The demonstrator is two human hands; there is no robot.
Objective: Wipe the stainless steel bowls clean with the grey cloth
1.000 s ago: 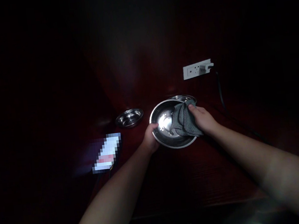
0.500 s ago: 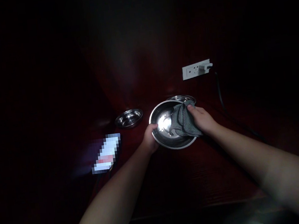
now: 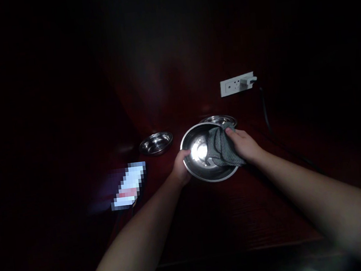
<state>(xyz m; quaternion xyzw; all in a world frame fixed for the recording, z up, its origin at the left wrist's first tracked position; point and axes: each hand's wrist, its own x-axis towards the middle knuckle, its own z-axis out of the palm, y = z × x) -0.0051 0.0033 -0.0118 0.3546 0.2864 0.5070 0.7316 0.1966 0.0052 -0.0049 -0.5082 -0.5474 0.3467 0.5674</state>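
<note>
A shiny metal bowl (image 3: 200, 168) is held up over the dark red table, tilted so that its inside faces me. My left hand (image 3: 181, 166) grips its left rim, thumb over the edge and the other fingers hidden behind. In my right hand (image 3: 245, 144) is a grey woven cloth (image 3: 223, 148), pressed over the right rim and hanging into the bowl. The right thumb lies on top of the cloth; the fingers under it are partly hidden. Behind the held bowl, a second metal dish (image 3: 219, 119) shows only its far part.
Another shallow metal bowl (image 3: 156, 144) stands on the table to the left. Nearer me lies a lit phone (image 3: 129, 187) with a blurred screen. A white wall socket (image 3: 236, 84) holds a plug, and a dark cable (image 3: 266, 115) runs down to the right.
Hardly anything differs. The held bowl and the cloth sit in almost the same place, with a very slight downward shift of the bowl.
</note>
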